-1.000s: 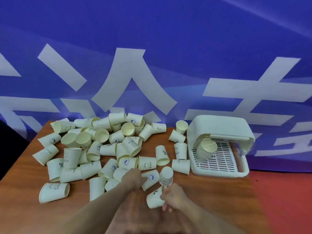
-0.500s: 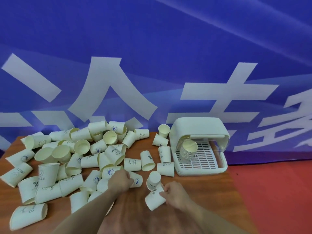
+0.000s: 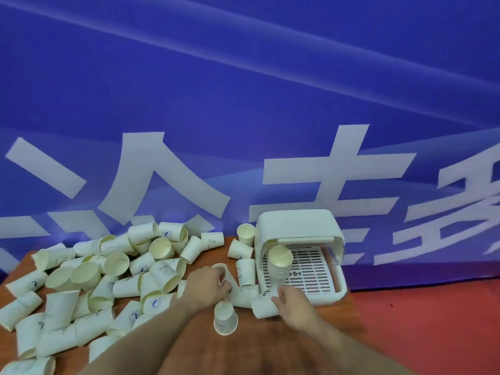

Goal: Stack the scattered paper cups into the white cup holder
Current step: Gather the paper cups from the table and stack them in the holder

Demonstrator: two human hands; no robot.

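Head view, near to far. Table [image 3: 270, 355]: one, brown wood, with red floor [image 3: 433, 320] past its right edge.

Inverted cup [image 3: 226, 319]: one, base up, near the front edge between the two forearms, apart from both hands.

Right hand [image 3: 293, 299]: fingers curled round one paper cup [image 3: 263, 301] lying on its side, just in front of the holder's left front corner.

Left hand [image 3: 207, 282]: knuckles up, fingers curled over cups in the middle of the table; a cup rim [image 3: 220, 266] shows at its far side, but whether the hand holds it cannot be told.

Scattered cups [image 3: 89, 288]: several dozen, too overlapped for an exact count, mostly on their sides, filling the left half of the table from front-left corner to back edge. About five more lie or stand between the hands and the holder.

White cup holder [image 3: 297, 226]: one, at the back right corner, hooded, slatted tray floor. Nested stack [image 3: 280, 262]: one, tilted, at the tray's left side.

Blue banner [image 3: 243, 104]: one, with white characters, behind the table.
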